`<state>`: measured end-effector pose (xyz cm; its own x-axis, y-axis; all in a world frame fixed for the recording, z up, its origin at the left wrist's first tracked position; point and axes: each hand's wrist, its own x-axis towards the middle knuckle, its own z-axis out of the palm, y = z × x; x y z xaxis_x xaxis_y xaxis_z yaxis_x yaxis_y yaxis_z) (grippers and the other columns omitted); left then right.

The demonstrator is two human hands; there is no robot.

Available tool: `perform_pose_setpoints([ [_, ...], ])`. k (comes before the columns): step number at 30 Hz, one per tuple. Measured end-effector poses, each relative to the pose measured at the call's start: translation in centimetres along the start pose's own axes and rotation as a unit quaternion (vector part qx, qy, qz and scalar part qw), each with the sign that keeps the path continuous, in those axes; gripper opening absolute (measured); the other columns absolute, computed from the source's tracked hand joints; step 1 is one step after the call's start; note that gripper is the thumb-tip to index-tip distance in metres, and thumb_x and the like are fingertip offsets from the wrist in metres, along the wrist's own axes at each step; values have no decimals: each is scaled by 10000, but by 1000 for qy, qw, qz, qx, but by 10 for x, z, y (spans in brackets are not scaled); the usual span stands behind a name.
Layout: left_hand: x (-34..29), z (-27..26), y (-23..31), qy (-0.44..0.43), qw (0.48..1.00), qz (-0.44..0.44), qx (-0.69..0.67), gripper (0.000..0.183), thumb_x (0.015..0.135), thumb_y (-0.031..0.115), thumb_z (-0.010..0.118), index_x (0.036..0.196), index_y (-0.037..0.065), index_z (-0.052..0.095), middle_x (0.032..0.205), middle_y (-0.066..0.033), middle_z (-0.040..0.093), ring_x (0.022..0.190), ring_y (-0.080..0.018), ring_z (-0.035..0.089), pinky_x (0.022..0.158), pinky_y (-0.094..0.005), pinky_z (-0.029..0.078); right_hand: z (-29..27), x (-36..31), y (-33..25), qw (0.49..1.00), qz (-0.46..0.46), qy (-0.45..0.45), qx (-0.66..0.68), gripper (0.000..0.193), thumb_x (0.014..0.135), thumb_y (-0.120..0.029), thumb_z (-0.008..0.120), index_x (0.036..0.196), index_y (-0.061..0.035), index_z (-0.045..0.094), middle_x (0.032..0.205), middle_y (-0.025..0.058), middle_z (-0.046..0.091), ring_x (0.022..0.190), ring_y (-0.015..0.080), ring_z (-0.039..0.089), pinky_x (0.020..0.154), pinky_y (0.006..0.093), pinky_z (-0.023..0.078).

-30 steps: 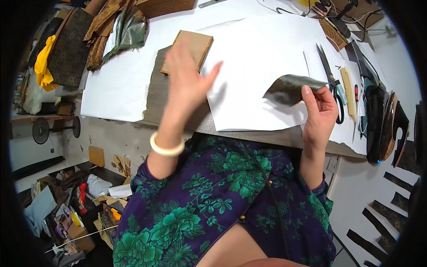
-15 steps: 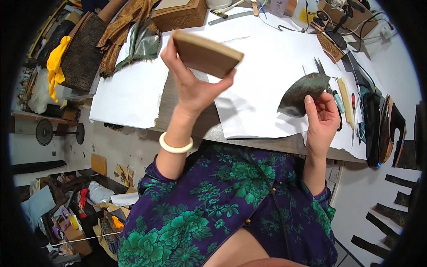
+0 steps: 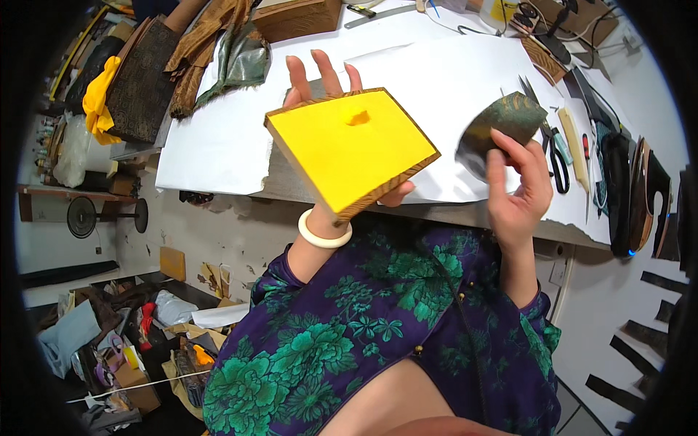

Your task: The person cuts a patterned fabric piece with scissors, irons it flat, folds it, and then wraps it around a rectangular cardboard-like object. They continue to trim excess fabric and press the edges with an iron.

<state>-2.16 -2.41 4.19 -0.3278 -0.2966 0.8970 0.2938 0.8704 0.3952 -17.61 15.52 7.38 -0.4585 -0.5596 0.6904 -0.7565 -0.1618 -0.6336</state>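
My left hand (image 3: 326, 73) supports a flat wooden panel (image 3: 342, 154) from behind. Its tilted upper face is bright yellow, with a wood-grained rim. A small yellow bump or fold (image 3: 355, 115) shows near the far edge; which of these it is, I cannot tell. The fingers reach past the far side and the thumb tip shows at the near right, while the palm is hidden. To the right, my right hand (image 3: 520, 190) pinches a curved dark green piece of cloth or leather (image 3: 507, 120) between thumb and fingers, above the white paper (image 3: 436, 94).
Scissors (image 3: 558, 156), a cream-coloured stick (image 3: 574, 145) and a red-handled awl-like tool (image 3: 586, 163) lie at right. A wooden box (image 3: 298, 18) and draped brown and green cloth (image 3: 243, 58) stand at the far left. Cables (image 3: 472, 30) run along the back.
My left hand has turned the wooden panel over, bringing its yellow face into view, and moved it nearer. My right hand still holds the green piece, with its fingers shifted.
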Motion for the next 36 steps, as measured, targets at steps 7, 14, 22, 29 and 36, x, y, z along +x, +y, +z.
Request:
perform_pose_setpoints([
  [7,17,14,32,202,707,-278,-618,871,873,752,449,1398,62,532,1519,-183,418,1491,-432,260,1205,-688,157,12,-3,-12,995,-86,-52,9,442,743,0,800,1171,-5,689,1003,138,650,841,240,664,707,317,537],
  [14,14,10,26,225,544,-335,-736,694,889,649,539,1151,18,663,1158,-231,651,1228,-382,564,1193,-698,223,15,-5,-10,997,-65,-27,10,416,756,25,778,1161,-16,692,972,122,633,766,205,637,638,287,519],
  [22,-11,34,25,250,825,-352,-365,871,786,241,853,1458,104,316,1240,-119,482,1181,-257,542,1136,-577,425,7,8,5,998,-21,54,35,416,812,43,759,1204,-15,631,1041,112,680,852,167,691,693,270,548],
  [29,-51,64,30,84,953,-276,-94,806,852,70,807,1375,80,194,1259,-123,344,1158,-239,426,1039,-384,381,-8,29,11,981,-170,81,-48,556,788,78,766,1262,53,477,1319,139,539,871,174,678,775,278,539],
  [36,-72,76,40,22,955,-286,-77,539,921,20,672,1280,21,271,1186,-141,366,1076,-227,445,979,-364,390,4,18,-24,950,-258,-95,-148,733,662,102,778,1324,-24,490,1130,87,708,886,241,650,821,384,467],
])
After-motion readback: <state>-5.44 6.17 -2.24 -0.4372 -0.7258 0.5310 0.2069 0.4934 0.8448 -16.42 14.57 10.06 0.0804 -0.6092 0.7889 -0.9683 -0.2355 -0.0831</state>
